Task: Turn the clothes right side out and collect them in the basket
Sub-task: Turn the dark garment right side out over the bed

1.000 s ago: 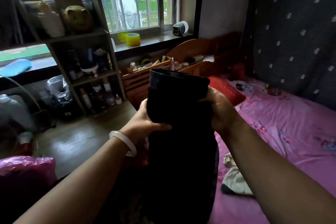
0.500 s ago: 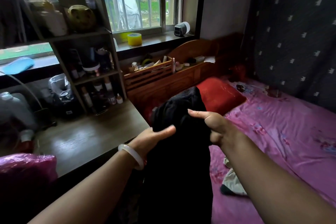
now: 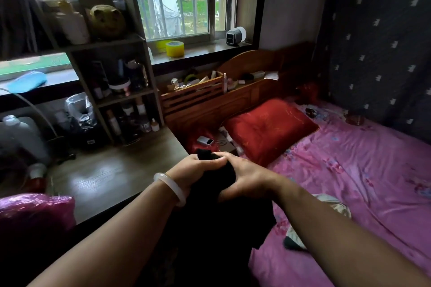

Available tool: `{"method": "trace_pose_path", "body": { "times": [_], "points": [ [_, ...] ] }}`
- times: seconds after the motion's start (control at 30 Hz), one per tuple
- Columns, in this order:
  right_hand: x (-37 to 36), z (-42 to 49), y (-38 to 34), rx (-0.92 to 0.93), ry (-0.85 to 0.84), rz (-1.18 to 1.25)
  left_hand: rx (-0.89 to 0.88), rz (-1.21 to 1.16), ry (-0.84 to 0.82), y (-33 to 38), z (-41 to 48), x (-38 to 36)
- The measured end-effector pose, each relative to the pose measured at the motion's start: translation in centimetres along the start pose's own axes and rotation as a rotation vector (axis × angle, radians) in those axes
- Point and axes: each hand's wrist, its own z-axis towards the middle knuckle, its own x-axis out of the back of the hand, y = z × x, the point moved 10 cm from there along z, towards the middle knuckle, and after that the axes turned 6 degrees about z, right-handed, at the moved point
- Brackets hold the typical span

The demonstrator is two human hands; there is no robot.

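Both hands met at the top of a black garment (image 3: 210, 228). The left hand (image 3: 191, 173), a bangle (image 3: 170, 190) on its wrist, had its fingers (image 3: 211, 162) curled tight round the bunched cloth. The right hand (image 3: 247, 179) gripped the same bunch, touching the left. The garment hung limp and dark below them, between the counter (image 3: 105, 177) and the bed (image 3: 349, 170).
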Motion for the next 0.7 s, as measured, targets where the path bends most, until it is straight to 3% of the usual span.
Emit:
{"method": "trace_pose_path", "body": {
  "times": [0.2, 0.33, 0.47, 0.53, 0.7],
  "points": [
    [3.0, 0.1, 3.2, -0.201, 0.235, 0.203, -0.066, 0.149, 0.104, -1.3, 1.1, 3.5],
    [5.3, -0.9, 5.6, -0.346, 0.461, 0.602, -0.023, 0.298, -0.017, -5.9, 1.3, 4.3],
    [3.9, -0.5, 4.1, -0.413, 0.4, 0.946, -0.12, 0.429, -0.097, -9.7, 0.7, 1.8],
    [3.6, 0.4, 2.9, -0.394, 0.369, 1.03, -0.181, 0.45, -0.032, -11.0, 0.9, 1.3],
    [1.3, 3.0, -0.1, -0.304, 0.292, 1.177, -0.209, 0.557, 0.377, -10.1, 0.3, 2.4]
  ]
}}
